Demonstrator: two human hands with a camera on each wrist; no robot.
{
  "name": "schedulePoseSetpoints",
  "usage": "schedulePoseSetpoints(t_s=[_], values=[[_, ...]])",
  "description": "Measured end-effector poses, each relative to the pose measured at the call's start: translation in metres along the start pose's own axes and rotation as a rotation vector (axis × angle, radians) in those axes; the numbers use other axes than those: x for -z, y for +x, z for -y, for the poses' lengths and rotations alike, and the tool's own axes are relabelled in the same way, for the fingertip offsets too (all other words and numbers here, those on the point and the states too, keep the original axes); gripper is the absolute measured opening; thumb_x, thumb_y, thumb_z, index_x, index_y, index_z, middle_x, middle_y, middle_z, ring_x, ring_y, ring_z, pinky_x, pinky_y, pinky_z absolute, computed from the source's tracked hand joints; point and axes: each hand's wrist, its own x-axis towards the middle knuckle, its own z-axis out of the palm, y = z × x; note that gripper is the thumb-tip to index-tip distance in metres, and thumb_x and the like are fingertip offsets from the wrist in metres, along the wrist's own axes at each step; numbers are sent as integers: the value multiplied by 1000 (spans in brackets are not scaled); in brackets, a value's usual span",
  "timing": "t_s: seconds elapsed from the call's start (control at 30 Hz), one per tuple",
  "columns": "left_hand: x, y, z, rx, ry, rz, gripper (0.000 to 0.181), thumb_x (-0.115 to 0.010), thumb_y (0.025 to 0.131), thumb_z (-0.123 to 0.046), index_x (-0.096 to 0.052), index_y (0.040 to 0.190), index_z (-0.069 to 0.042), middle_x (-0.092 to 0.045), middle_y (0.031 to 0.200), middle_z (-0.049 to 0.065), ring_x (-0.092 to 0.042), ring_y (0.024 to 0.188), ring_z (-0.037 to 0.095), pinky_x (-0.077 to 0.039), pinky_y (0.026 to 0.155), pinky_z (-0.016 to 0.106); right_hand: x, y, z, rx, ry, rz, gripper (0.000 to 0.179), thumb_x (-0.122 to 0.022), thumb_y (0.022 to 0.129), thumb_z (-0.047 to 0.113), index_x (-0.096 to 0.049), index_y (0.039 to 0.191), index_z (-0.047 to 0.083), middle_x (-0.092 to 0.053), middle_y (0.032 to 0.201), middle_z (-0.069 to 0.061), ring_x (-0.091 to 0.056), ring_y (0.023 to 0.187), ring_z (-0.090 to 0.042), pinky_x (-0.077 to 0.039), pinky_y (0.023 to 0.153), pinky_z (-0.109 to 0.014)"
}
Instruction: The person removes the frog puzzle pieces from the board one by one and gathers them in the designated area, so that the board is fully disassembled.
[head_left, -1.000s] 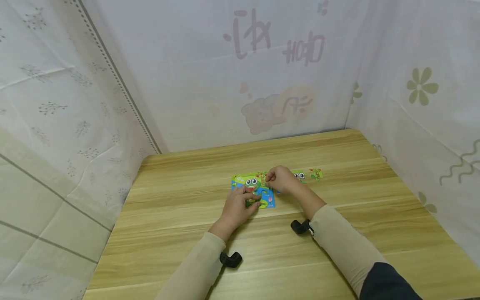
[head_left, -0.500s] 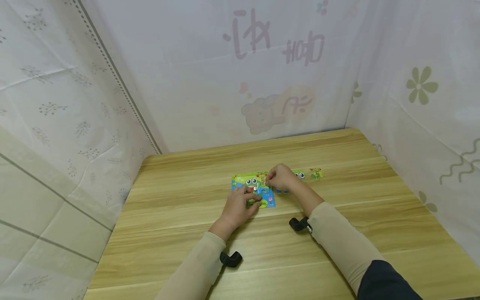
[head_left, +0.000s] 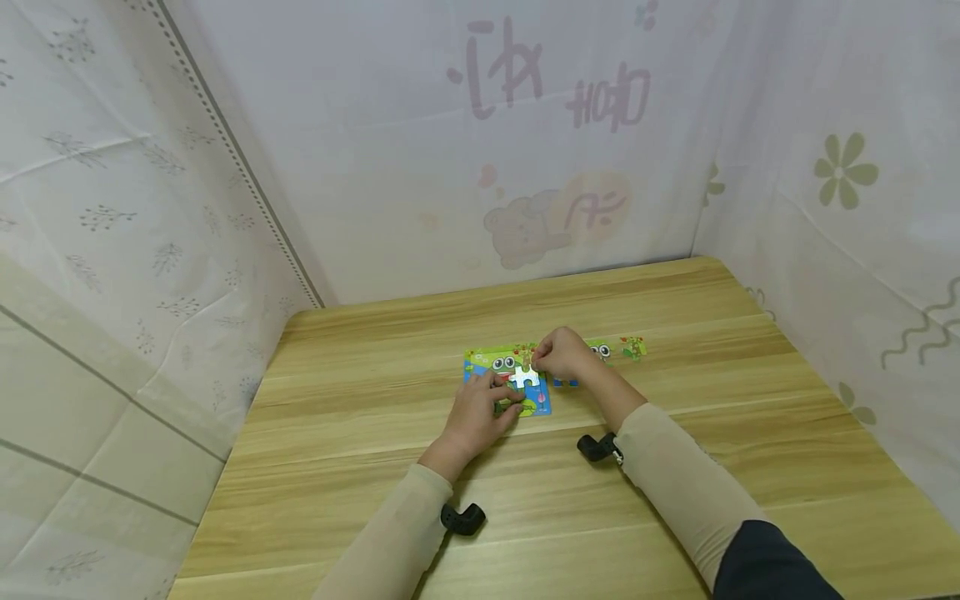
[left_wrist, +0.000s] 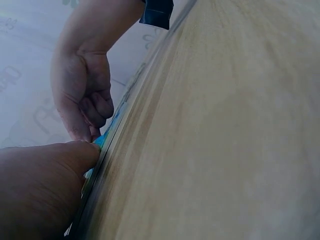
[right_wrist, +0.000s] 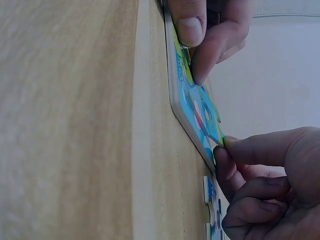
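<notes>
Blue and green printed card makes up the frog puzzle (head_left: 542, 398), which lies flat on the wood-grain bench (head_left: 360, 358) in front of the person. The left hand (head_left: 474, 408) rests over its left and lower part with fingers spread, its grip loose, the thumb touching the puzzle near its lower edge. The right hand (head_left: 564, 358) has its grip closed on a puzzle piece (head_left: 525, 378), pinched between thumb and finger; this piece sits tilted at the puzzle's right side and shines white in the head view. Whether its far edge touches the puzzle, I cannot tell. Just to the right, more frog-printed pieces (head_left: 633, 347) lie on the bench, partly hidden by the right hand. Beige sleeves (head_left: 393, 525) cover both forearms, a black wrist device (head_left: 463, 519) shows beside the left one, and pale patterned cloth (head_left: 390, 150) hangs behind the bench
</notes>
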Motion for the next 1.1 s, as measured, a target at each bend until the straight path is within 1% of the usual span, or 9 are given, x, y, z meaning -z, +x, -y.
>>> schedulePoseSetpoints(t_s=[0.13, 0.27, 0.37, 0.47, 0.6, 0.8, 0.93, 1.1], values=[[0, 0, 0, 4, 1, 7, 15, -78, 97, -29, -83, 111, -27, -60, 109, -4, -50, 92, 17, -44, 83, 35, -1, 1, 0, -7, 10, -8, 11, -78, 96, 15, -78, 86, 11, -72, 89, -5, -62, 75, -18, -54, 62, -29], [1, 0, -1, 9, -5, 13, 15, -78, 97, -29, -82, 111, -27, -60, 111, -4, -51, 93, 18, -45, 85, 36, -1, 2, 1, -28, 22, -7, 11, -77, 97, 15, -79, 88, 10, -72, 90, -7, -62, 70, -17, -53, 58, -27], [1, 0, -1, 5, -1, 8, 14, -78, 97, -30, -83, 110, -27, -60, 111, -4, -51, 94, 18, -45, 85, 37, 0, 4, 1, -41, 18, -11, 11, -76, 97, 15, -79, 89, 9, -72, 89, -7, -62, 66, -16, -52, 56, -27], [1, 0, -1, -2, 7, -2, 14, -78, 97, -30, -83, 110, -27, -60, 110, -4, -51, 93, 18, -45, 85, 37, 0, 4, 2, -38, 14, -14, 11, -76, 97, 15, -79, 89, 8, -72, 88, -8, -61, 65, -16, -52, 55, -28], [1, 0, -2, -10, 8, -14, 13, -79, 96, -29, -83, 109, -27, -60, 108, -4, -51, 91, 18, -45, 83, 37, -1, 3, 1, -15, 6, -10, 11, -77, 97, 14, -78, 88, 8, -72, 88, -7, -61, 68, -17, -53, 58, -28], [0, -1, -2, -6, 3, -18, 15, -78, 97, -29, -83, 110, -26, -61, 110, -2, -53, 94, 19, -46, 84, 38, 0, 2, -1, -5, 15, -17, 10, -77, 96, 14, -78, 87, 11, -72, 88, -6, -62, 71, -18, -53, 59, -28], [-2, -2, 0, -4, 3, -25, 15, -78, 98, -30, -82, 111, -27, -62, 111, -4, -54, 97, 18, -47, 86, 38, 0, 0, -1, 4, 27, -8, 10, -75, 98, 15, -77, 89, 10, -72, 90, -6, -62, 73, -19, -54, 61, -29], [-3, -3, 1, 4, -13, -33, 16, -77, 98, -32, -82, 112, -27, -62, 111, -6, -55, 98, 18, -48, 88, 38, 2, -2, -2, -2, 43, -21, 8, -74, 98, 14, -77, 92, 9, -72, 93, -6, -64, 76, -19, -56, 64, -29]])
